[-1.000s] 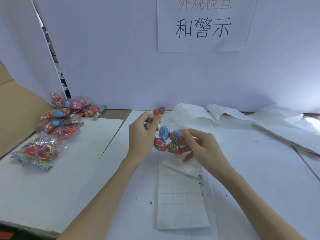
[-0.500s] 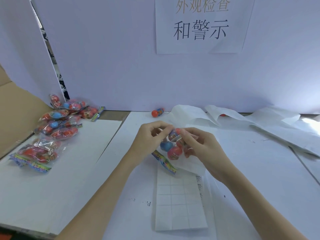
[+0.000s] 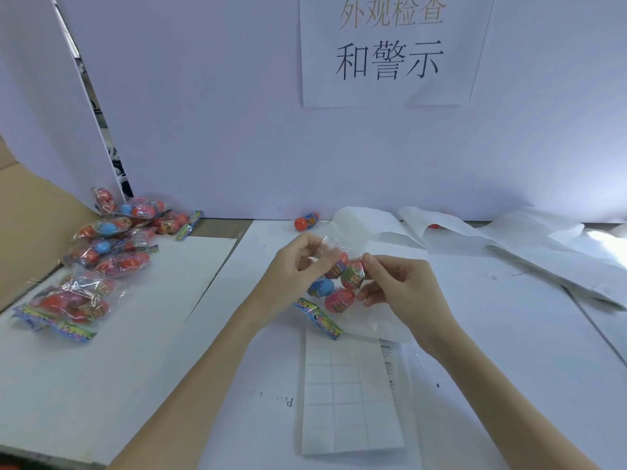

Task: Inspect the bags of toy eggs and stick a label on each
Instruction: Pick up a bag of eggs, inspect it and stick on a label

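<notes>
A clear bag of toy eggs (image 3: pixel 334 288), with red and blue eggs and a colourful header strip hanging low at its left, is held above the table centre. My left hand (image 3: pixel 298 266) pinches the bag's upper left plastic. My right hand (image 3: pixel 397 286) grips the right side, fingertips on a red egg. Below the bag lies a label sheet (image 3: pixel 349 395) with a grid of white stickers.
A pile of several egg bags (image 3: pixel 101 252) lies at the left beside a cardboard box (image 3: pixel 27 225). One loose egg (image 3: pixel 305 221) sits by the back wall. Crumpled white backing sheets (image 3: pixel 509 239) spread across the right. A paper sign (image 3: pixel 390 49) hangs on the wall.
The bag has been turned in both hands; its header strip now hangs down to the lower left, and the eggs have shifted. Both hands stay near the table centre.
</notes>
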Demonstrator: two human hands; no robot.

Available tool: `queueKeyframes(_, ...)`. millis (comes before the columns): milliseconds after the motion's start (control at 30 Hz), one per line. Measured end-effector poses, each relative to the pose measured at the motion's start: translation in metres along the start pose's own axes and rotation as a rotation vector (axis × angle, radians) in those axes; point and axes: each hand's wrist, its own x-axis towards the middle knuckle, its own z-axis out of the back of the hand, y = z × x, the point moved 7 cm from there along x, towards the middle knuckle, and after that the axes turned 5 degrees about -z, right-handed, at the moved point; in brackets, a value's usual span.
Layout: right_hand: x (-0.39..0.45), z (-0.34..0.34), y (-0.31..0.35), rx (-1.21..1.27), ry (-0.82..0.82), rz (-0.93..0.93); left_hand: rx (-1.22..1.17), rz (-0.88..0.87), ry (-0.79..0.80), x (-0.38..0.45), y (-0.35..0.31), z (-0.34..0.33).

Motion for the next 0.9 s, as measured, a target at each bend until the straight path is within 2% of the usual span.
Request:
queueKeyframes(133, 0.0, 0.001, 0.0, 0.021, -0.003, -0.039, -0.046, -0.011, -0.013, 0.0, -0.002, 0.0)
queueKeyframes(367, 0.002, 0.0, 0.002, -0.103, 0.046, -0.042, -0.093, 0.0, -0.1, 0.001, -0.002, 0.009)
queueKeyframes(433, 0.004, 0.006, 0.003, -0.254, 0.026, 0.003, -0.122, -0.05, -0.196, -0.001, -0.003, 0.021)
queueKeyframes(500, 0.004, 0.011, 0.005, -0.445, 0.033, 0.057, -0.014, -0.156, -0.251, -0.001, -0.007, 0.032)
queueKeyframes(600, 0.001, 0.008, -0.003, -0.557, 0.196, 0.009, 0.233, -0.238, -0.234, 0.002, -0.009, 0.031)
queueKeyframes(700, -0.001, 0.005, -0.01, -0.736, 0.303, 0.024, 0.365, -0.227, -0.21, 0.001, -0.009, 0.022)
queueKeyframes(767, 0.001, 0.007, -0.01, -0.796, 0.284, 0.061, 0.334, -0.207, -0.185, 0.0, -0.007, 0.018)
queueKeyframes(900, 0.006, 0.014, -0.002, -0.737, 0.161, 0.121, 0.295, -0.191, -0.131, -0.001, -0.005, 0.01)
